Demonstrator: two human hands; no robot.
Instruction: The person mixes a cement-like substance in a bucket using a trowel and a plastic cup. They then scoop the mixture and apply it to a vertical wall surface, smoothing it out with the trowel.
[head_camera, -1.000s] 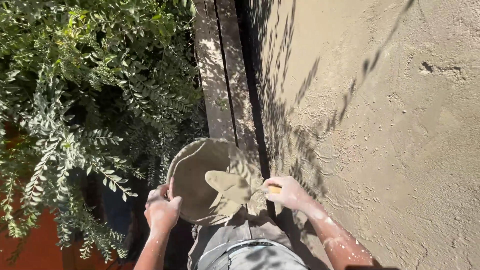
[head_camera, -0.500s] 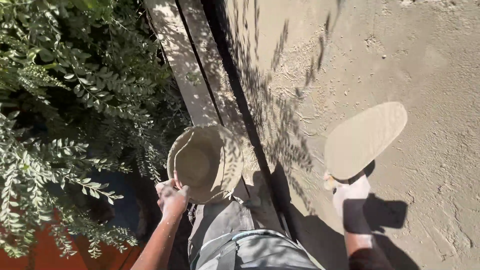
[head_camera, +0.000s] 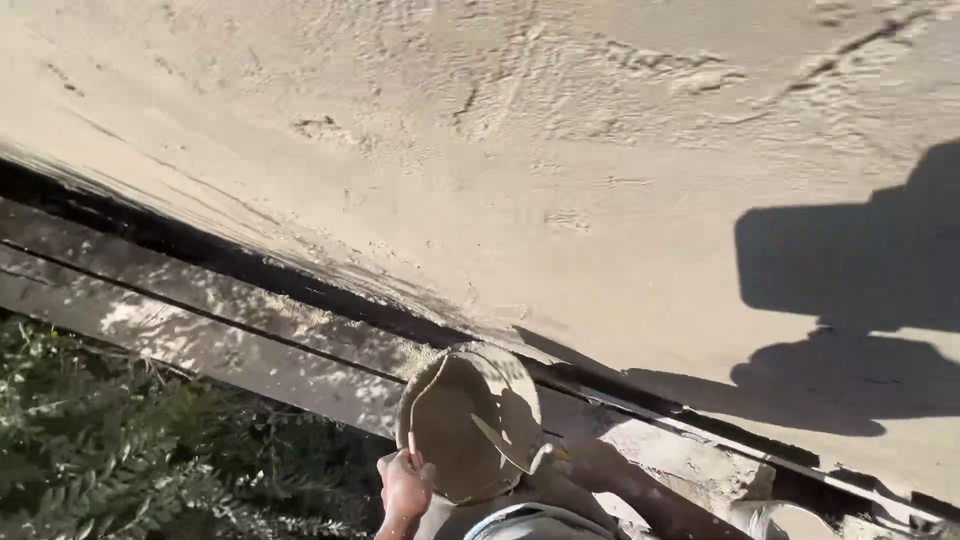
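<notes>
Head view: left hand (head_camera: 405, 487) in closed grip on mortar pan (head_camera: 470, 422) rim beside plastered wall (head_camera: 560, 180), right hand unseen, likely mid-plastering, reloading next.

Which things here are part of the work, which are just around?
In use: left hand gripping the round mortar pan; wet plastered wall.
Just around: wooden planks; green bush.

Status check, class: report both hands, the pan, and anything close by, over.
Left hand grips round mortar-caked pan at its rim. Right hand out of frame. Wet plastered wall ahead, wooden planks below.
</notes>
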